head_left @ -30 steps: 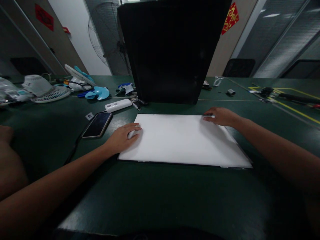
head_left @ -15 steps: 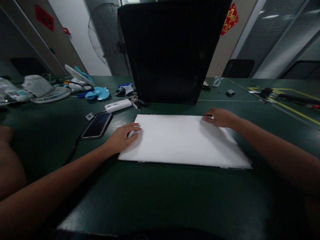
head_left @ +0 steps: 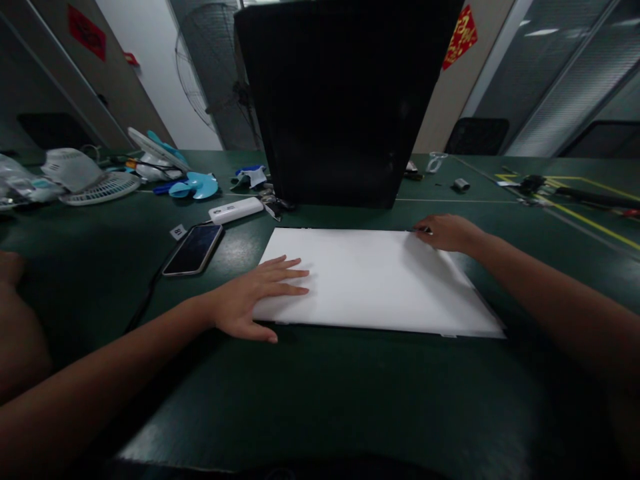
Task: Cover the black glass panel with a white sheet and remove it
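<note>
A flat white panel (head_left: pixel 380 280) lies on the dark green table (head_left: pixel 320 400) in front of me. My left hand (head_left: pixel 255 297) rests flat on the panel's near left corner, fingers stretched out and spread. My right hand (head_left: pixel 447 232) sits at the far right corner, its fingers curled and pinching the panel's edge. A large upright black panel (head_left: pixel 345 100) stands just behind the white one.
A black phone (head_left: pixel 194 249) and a white power bank (head_left: pixel 236 210) lie left of the panel. Fan parts, white grilles (head_left: pixel 100 189) and blue blades (head_left: pixel 194 185), clutter the far left. Another person's arm (head_left: pixel 15 320) is at the left edge. Small tools (head_left: pixel 535 183) lie far right.
My left hand has moved from the panel's left edge toward its near left corner and opened flat. My right hand has stayed at the far right corner.
</note>
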The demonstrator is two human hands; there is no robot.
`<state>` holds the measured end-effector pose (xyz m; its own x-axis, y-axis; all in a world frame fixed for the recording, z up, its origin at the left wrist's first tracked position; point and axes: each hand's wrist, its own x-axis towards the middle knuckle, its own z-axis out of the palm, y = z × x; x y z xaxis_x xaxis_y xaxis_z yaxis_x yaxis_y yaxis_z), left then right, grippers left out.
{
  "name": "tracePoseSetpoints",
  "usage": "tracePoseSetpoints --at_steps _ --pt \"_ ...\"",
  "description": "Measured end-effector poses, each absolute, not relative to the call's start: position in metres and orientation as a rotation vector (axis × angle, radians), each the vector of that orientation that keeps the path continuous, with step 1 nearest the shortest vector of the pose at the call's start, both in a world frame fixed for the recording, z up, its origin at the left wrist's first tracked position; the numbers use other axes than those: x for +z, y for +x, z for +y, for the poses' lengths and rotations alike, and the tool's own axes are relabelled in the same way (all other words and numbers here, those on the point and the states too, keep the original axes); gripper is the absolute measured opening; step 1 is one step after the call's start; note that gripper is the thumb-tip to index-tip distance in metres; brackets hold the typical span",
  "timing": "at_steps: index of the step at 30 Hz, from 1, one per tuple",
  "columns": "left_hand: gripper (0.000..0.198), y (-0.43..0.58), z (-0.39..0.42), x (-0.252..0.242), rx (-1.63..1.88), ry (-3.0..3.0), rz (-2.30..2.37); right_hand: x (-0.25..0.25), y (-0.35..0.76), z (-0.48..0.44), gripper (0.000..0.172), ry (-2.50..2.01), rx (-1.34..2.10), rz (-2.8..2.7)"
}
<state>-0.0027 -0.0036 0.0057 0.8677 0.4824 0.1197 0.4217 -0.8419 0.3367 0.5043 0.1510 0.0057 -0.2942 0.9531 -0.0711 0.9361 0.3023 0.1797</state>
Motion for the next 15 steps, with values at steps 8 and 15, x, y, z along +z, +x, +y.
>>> tracePoseSetpoints --at_steps 8,15 --pt "0.069 0.0053 -0.0074 0.0013 0.219 2.71 0.742 0.0024 0.5032 0.1502 0.05 1.808 0.202 2.371" --pt "0.06 0.0043 -0.0065 0.0028 0.191 2.623 0.786 -0.0027 0.4992 0.1507 0.053 1.785 0.216 2.476"
